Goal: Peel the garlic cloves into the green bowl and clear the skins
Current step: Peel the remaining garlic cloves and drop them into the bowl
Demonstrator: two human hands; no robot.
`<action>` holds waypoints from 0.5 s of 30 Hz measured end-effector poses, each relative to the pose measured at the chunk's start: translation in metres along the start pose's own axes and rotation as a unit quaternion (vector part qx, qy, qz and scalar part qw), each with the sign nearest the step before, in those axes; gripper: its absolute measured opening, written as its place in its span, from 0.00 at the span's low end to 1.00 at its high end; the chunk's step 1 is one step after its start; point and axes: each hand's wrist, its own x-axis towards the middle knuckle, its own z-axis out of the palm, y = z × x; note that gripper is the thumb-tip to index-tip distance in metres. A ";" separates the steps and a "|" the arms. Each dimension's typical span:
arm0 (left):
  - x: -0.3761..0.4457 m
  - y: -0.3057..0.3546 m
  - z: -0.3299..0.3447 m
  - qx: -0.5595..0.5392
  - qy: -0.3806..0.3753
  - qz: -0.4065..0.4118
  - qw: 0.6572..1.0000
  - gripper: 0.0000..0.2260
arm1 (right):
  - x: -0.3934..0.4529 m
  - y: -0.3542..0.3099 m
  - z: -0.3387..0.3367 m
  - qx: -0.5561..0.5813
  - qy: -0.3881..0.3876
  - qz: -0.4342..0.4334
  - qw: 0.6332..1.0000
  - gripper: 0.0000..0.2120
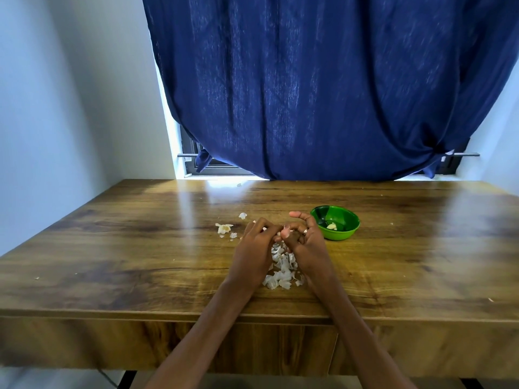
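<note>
— What are you holding?

— A small pale garlic clove [279, 233], pinched between my left hand [254, 245] and my right hand [302, 240], fingers curled narrow around it, just left of the round green plastic bowl [348, 233].

— How do you peel it cleanly?

— I'd say nick the skin at the tip, strip it toward me, and let it fall onto the heap of white papery skins [282, 272] on the brown wooden table [140, 248], then drop the clove beside the peeled clove [332, 226] in the bowl.

Daylight under the curtain [323, 88] glares on the table [112, 248] (wide-angle bends edges), pic slightly soft.
</note>
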 end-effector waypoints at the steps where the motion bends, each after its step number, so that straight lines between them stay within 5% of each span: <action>1: 0.000 0.000 0.000 0.025 -0.013 0.000 1.000 0.15 | 0.000 0.000 -0.001 -0.010 0.000 -0.004 1.000 0.19; 15: 0.001 0.005 -0.010 0.098 -0.014 0.053 0.994 0.13 | -0.001 0.004 -0.007 -0.076 -0.022 -0.011 0.997 0.15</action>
